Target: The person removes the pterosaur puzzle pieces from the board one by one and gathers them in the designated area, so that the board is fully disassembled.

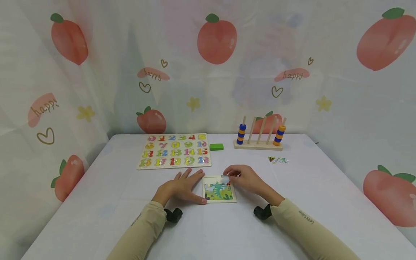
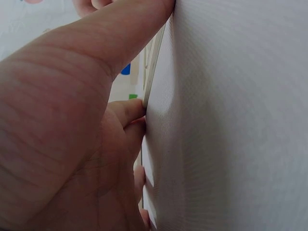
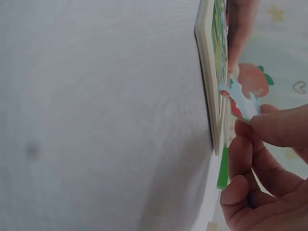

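Observation:
A small framed jigsaw puzzle [image 1: 218,191] with a teal dinosaur picture lies on the table in front of me. My left hand [image 1: 183,187] is spread flat beside it, with thumb and fingertips at the left edge of the frame. Between thumb and fingers, my right hand [image 1: 245,178] pinches a puzzle piece [image 3: 243,102], pale blue with some red. The piece is tilted over the puzzle's upper right part. In the left wrist view, the thumb and fingers reach the wooden edge of the frame [image 2: 155,62].
Behind the puzzle lies a number board [image 1: 175,151], with a green block [image 1: 216,147] at its right. A wooden bead rack [image 1: 258,145] with blue and orange rings stands at the back right. Several loose puzzle pieces [image 1: 278,160] lie in front of it.

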The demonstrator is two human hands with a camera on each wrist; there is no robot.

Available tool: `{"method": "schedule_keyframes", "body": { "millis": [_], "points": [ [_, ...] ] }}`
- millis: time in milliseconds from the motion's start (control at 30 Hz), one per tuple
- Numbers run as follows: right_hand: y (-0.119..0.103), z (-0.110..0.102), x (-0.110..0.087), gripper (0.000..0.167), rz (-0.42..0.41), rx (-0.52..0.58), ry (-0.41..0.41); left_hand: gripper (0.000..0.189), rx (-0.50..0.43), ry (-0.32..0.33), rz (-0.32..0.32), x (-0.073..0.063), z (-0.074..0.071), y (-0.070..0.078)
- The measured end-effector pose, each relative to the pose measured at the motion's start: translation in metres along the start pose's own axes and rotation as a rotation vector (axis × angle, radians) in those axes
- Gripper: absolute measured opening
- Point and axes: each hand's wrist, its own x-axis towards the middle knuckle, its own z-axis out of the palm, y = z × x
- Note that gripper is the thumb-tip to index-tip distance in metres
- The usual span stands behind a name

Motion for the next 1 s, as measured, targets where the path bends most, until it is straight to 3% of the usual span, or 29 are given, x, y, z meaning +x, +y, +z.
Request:
{"method": "schedule_keyframes", "body": {
  "millis": [767, 1000],
  "points": [
    [0.012, -0.011, -0.007, 0.019, 0.090, 0.006, 0.136, 0.107, 0.023, 0.005, -0.008, 0.012, 0.009, -0.009],
    [0.021, -0.017, -0.007, 0.020, 0.126, 0.000, 0.175, 0.108, 0.014, 0.013, -0.002, 0.008, 0.007, -0.006]
  ]
}}
